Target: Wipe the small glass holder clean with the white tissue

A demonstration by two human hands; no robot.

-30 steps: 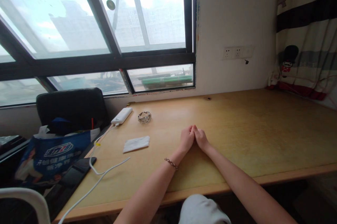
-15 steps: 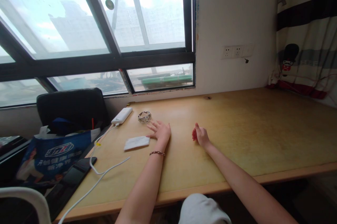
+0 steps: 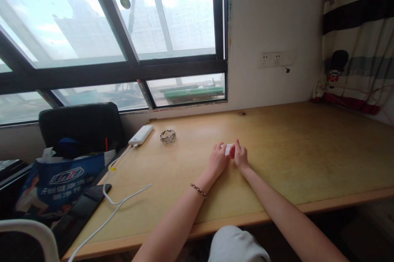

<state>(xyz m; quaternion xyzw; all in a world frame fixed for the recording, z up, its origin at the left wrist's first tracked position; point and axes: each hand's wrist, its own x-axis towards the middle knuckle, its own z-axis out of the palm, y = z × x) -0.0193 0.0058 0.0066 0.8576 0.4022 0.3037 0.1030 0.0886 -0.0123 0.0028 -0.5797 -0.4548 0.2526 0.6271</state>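
At the far left, a black chair (image 3: 81,120) was partly covered by a blue printed bag (image 3: 61,180); a white curved rail (image 3: 30,227) was seen at the near left. A wooden table (image 3: 295,151) was bounded on its left by a slanting edge, near whose far end a white power bank (image 3: 140,135) was set, its white cable (image 3: 126,200) being trailed across the near left corner. A silvery openwork ring (image 3: 168,136) was placed just to the right, below a dark-framed window (image 3: 172,63). Near the table's middle, a small white piece (image 3: 227,149) was clamped by the curled fingers of the left hand (image 3: 218,158). It was held between both hands; whether it was gripped by the right hand (image 3: 241,157), thumb raised, could not be told. Far right of these, sockets (image 3: 271,59) were fixed to the wall. Wide room for movement was left rightward, limited by the near edge, the wall and a patterned curtain (image 3: 358,44).
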